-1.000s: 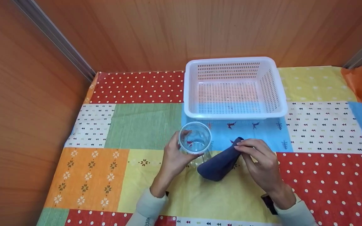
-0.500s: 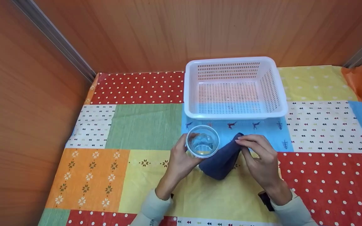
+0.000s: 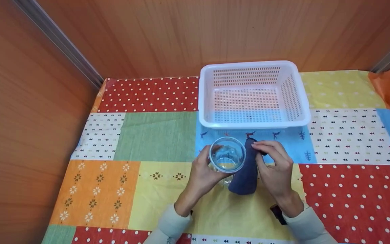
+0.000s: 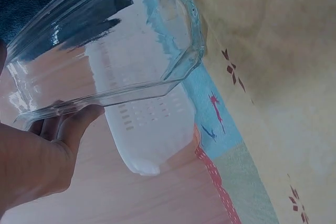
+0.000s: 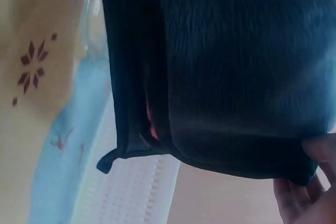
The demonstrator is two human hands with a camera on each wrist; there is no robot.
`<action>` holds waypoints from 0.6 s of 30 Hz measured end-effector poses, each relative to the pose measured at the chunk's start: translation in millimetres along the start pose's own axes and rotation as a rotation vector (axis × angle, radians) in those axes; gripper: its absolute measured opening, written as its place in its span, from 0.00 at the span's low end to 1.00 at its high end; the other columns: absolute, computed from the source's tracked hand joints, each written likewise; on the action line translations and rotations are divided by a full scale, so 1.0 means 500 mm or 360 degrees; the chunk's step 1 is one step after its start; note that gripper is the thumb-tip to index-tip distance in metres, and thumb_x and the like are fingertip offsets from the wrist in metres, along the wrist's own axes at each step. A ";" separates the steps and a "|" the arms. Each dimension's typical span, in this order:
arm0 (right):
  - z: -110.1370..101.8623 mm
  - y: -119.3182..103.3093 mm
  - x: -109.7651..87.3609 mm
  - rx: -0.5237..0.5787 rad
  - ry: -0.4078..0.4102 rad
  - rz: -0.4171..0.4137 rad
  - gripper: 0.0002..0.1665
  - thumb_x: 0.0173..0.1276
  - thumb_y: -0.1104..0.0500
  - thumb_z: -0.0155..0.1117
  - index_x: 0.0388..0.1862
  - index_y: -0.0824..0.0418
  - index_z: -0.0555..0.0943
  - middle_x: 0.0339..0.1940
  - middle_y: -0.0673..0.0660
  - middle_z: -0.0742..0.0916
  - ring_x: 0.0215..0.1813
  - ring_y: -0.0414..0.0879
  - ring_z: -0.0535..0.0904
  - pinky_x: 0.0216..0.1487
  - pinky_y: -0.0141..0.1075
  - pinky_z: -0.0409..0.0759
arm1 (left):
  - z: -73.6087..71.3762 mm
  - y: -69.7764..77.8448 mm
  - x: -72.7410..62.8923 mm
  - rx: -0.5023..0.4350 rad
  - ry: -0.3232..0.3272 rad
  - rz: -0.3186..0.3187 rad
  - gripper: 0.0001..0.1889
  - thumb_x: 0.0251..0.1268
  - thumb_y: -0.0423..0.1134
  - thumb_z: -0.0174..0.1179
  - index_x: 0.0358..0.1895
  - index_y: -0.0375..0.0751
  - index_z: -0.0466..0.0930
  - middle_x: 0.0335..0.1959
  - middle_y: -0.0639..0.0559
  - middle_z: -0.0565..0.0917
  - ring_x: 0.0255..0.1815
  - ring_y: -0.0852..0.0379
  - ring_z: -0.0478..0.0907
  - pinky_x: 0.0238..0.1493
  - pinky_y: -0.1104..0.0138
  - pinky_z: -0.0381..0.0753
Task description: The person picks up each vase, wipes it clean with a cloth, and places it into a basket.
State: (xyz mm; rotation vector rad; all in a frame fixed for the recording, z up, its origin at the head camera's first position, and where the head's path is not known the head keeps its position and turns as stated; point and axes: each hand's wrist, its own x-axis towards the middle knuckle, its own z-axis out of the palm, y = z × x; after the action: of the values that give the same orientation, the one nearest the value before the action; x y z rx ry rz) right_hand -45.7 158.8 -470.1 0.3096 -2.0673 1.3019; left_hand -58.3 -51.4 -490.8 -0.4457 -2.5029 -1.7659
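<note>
My left hand [image 3: 203,174] grips a clear drinking glass [image 3: 228,156] by its side, its round mouth turned up toward the head camera. In the left wrist view, the fingers of this hand [image 4: 39,166] lie along the wall of the glass [image 4: 126,85], which has a faceted base. A dark navy cloth [image 3: 245,181] hangs from my right hand [image 3: 278,171], pinched at its upper edge between thumb and fingers, right beside the glass. The right wrist view shows the cloth [image 5: 241,77] spread wide, with a hemmed edge and a small corner loop, partly hiding the glass.
Beyond the hands, a white perforated plastic basket [image 3: 254,125] stands against the wooden back panel [image 3: 168,40]. A patchwork tablecloth [image 3: 163,135] covers the table. Wooden panels [image 3: 22,118] rise at the sides, and orange fabric [image 3: 386,88] bunches at the far right corner.
My left hand has carried the glass to the right, toward the cloth. The right hand has shifted slightly left and away from me, and the cloth now hangs more upright behind the glass.
</note>
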 end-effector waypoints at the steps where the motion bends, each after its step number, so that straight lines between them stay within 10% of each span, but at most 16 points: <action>1: 0.002 0.000 -0.001 -0.0004 0.0017 0.0009 0.18 0.58 0.84 0.71 0.44 0.70 0.90 0.44 0.64 0.88 0.49 0.48 0.85 0.61 0.25 0.80 | 0.003 0.001 0.000 -0.0002 0.0006 -0.0001 0.41 0.47 0.42 0.87 0.66 0.43 0.76 0.60 0.50 0.84 0.63 0.46 0.82 0.66 0.53 0.82; 11: 0.024 -0.020 -0.008 -0.0057 0.0193 0.0319 0.16 0.61 0.79 0.70 0.47 0.74 0.80 0.51 0.66 0.78 0.52 0.44 0.74 0.53 0.25 0.76 | 0.011 0.005 -0.002 0.0015 0.0048 0.0030 0.40 0.46 0.43 0.87 0.64 0.44 0.76 0.59 0.51 0.84 0.62 0.53 0.82 0.65 0.55 0.83; 18: 0.015 -0.019 -0.014 0.0081 -0.0080 0.0441 0.08 0.69 0.81 0.62 0.44 0.75 0.80 0.38 0.62 0.85 0.38 0.35 0.82 0.46 0.20 0.81 | 0.007 0.005 0.000 0.0086 0.0051 0.0031 0.40 0.43 0.44 0.88 0.62 0.42 0.77 0.57 0.51 0.85 0.60 0.54 0.83 0.62 0.57 0.84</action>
State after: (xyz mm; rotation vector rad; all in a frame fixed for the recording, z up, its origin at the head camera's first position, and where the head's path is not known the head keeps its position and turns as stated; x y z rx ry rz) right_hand -38.6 146.7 -469.7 0.0791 -2.1795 1.5250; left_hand -57.3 -47.6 -489.8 -0.4336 -2.5084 -1.6807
